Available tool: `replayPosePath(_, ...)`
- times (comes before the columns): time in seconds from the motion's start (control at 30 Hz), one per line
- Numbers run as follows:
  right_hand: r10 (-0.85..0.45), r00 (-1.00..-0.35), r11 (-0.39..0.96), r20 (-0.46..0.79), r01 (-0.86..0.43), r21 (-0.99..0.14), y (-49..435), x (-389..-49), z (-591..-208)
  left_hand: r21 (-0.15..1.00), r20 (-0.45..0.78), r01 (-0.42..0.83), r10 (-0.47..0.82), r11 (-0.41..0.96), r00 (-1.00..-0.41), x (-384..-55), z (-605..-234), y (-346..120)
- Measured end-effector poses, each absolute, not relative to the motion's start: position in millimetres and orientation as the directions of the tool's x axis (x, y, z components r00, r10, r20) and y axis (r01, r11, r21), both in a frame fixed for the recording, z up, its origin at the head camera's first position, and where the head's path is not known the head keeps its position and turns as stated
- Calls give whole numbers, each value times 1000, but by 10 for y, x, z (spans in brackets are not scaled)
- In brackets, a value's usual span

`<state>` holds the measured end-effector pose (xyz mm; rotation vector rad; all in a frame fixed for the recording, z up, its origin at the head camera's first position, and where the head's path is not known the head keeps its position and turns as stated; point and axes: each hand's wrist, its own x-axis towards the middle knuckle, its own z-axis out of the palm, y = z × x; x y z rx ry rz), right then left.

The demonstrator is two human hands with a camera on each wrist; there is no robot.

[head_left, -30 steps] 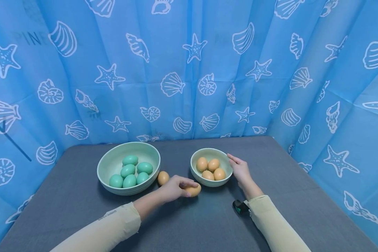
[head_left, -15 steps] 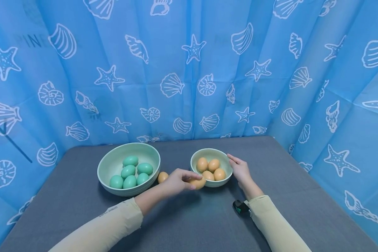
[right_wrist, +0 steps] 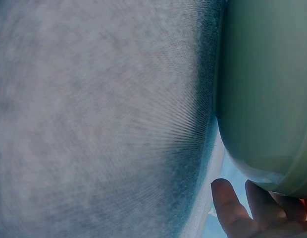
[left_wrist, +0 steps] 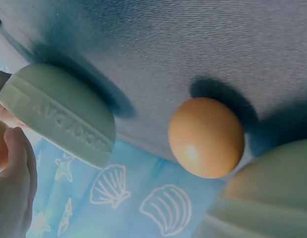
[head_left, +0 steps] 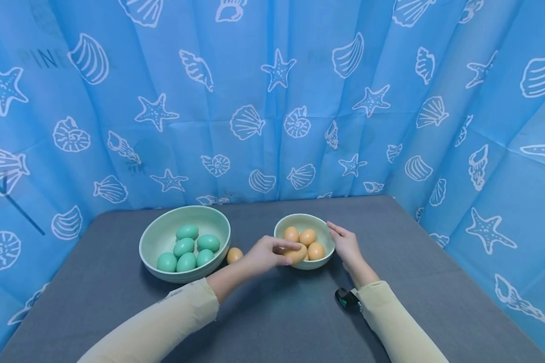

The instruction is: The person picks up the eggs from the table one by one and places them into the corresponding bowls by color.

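My left hand (head_left: 268,253) pinches a brown egg (head_left: 295,254) between thumb and fingers, over the near left rim of the smaller pale green bowl (head_left: 302,217). Several brown eggs (head_left: 308,236) lie inside that bowl. At its right rim, my right hand (head_left: 346,248) holds the bowl, with fingers (right_wrist: 228,206) against the outside wall in the right wrist view. Another brown egg (head_left: 234,255) rests on the table, close beside the larger green bowl (head_left: 147,242). In the left wrist view the held egg (left_wrist: 0,145) is partly cut off by the frame edge.
The larger bowl on the left contains several green eggs (head_left: 183,246). A small black object (head_left: 345,298) sits by the right sleeve. Behind the grey-covered table (head_left: 281,322) hangs a blue curtain (head_left: 254,75) with shell prints.
The left hand has lifted the brown egg from the table and carried it right and away from me, to over the smaller bowl's rim. The right hand has stayed at the bowl.
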<state>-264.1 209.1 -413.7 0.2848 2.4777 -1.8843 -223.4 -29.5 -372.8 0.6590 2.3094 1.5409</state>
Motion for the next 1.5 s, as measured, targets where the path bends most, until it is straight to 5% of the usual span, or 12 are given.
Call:
replayPosePath(0.53,132,-985,245,-114,144,-959,2104,-2658,-4156,926,7,202,522,318,-853,-2460,-3786,-32)
replayPosePath(1.5,113,-989,271,-96,123,-955,2112,-2639,-4142,809,-42,307,569,502,-821,-2536,-3904,247)
